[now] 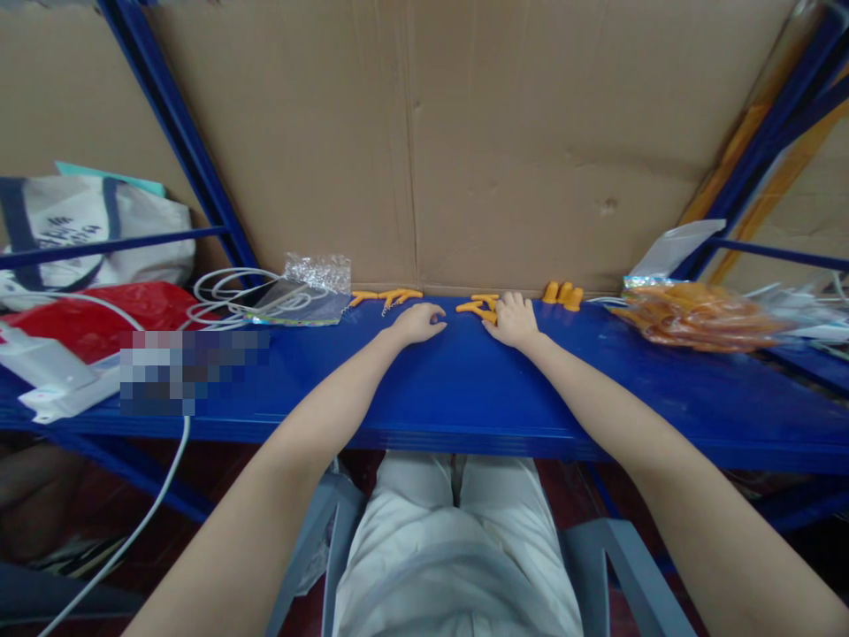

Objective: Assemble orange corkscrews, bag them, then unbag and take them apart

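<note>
My left hand (419,324) rests low over the blue tabletop, thumb and fingers curved apart with nothing between them. Just behind it lie orange branch-shaped plastic pieces (398,294), with small metal chains or springs beside them. My right hand (516,320) lies palm down with its fingers spread, touching more orange branched pieces (478,310). Part of these pieces is hidden beneath that hand, so I cannot tell whether it grips one. To its right stand three orange thimble-shaped caps (566,295).
Cardboard (504,150) walls off the back of the blue table (464,389). At left are a clear plastic bag (298,296), coiled white cable (216,296), a red bag (152,305), a power strip (76,389) and a canvas bag (133,226). A bag of orange pieces (690,314) lies at right.
</note>
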Demonstrator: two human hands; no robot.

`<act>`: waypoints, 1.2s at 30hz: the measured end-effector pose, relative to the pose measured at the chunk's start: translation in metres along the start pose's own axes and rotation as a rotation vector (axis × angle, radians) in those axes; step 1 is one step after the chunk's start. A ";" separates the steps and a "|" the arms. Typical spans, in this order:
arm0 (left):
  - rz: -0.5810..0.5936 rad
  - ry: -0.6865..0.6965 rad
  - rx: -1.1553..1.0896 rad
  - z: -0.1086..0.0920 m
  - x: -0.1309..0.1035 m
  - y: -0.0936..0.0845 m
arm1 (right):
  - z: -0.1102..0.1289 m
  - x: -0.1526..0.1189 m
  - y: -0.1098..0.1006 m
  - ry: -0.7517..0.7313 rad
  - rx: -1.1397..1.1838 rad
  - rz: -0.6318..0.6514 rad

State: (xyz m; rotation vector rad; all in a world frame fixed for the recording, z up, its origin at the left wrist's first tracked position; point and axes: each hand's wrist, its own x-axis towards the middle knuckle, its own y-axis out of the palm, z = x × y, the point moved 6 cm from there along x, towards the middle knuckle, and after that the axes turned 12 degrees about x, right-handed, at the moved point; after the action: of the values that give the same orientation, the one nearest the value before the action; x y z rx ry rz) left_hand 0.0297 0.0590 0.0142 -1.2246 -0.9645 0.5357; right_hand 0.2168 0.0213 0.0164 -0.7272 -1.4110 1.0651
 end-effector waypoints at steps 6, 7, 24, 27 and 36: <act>0.013 0.013 0.016 0.000 0.000 0.000 | -0.010 0.004 0.013 -0.104 0.118 0.068; 0.008 0.013 0.010 0.000 0.000 0.000 | -0.011 0.006 0.014 -0.123 0.140 0.070; 0.007 0.018 0.002 0.001 0.002 0.002 | -0.013 0.003 0.011 0.063 0.115 0.166; 0.012 0.016 0.007 0.001 0.002 0.002 | -0.015 0.003 0.012 0.082 0.120 0.144; 0.024 0.003 -0.025 0.000 0.000 0.001 | -0.024 0.001 -0.001 0.222 0.108 0.180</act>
State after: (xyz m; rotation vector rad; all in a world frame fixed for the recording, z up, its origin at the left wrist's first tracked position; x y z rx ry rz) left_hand 0.0304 0.0593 0.0137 -1.2600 -0.9573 0.5420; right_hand 0.2400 0.0267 0.0157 -0.8773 -1.1059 1.1525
